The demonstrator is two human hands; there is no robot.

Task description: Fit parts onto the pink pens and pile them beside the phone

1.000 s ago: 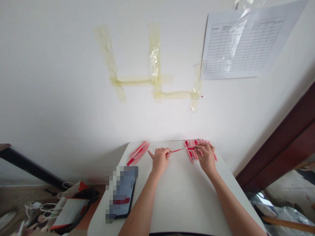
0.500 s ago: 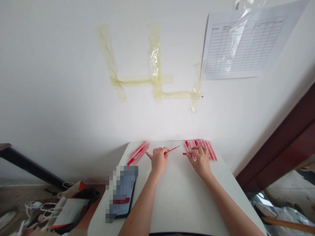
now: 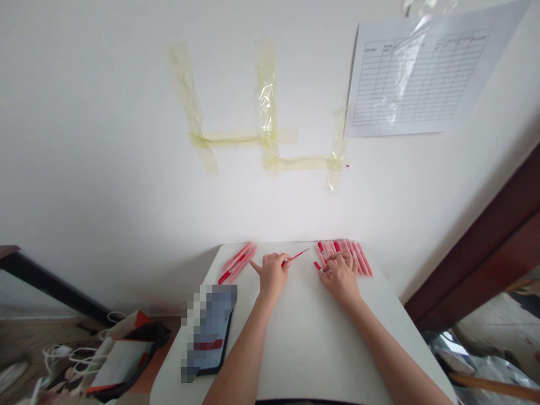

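My left hand (image 3: 273, 273) is closed over the middle of the table, gripping a thin red pen refill (image 3: 300, 255) whose slender tip points up and right. A red pen cap (image 3: 317, 265) sticks out at the thumb and fingers of my right hand (image 3: 342, 275), which is low beside the right-hand row of pens (image 3: 356, 256). Part of the cap and some of those pens are hidden by the fingers. To the left of my left hand, a smaller group of pink and red pens (image 3: 237, 263) lies slanted on the table.
The white table (image 3: 304, 349) stands against a wall with yellowed tape. A phone (image 3: 213, 337), partly pixelated, lies at the table's left edge. A printed sheet (image 3: 417, 79) is taped up at the right. Bags and white cables (image 3: 80, 360) are on the floor at left.
My right hand has lowered slightly, and the red cap has turned from nearly level to slanting beside the pens. My left hand and the refill have hardly moved.
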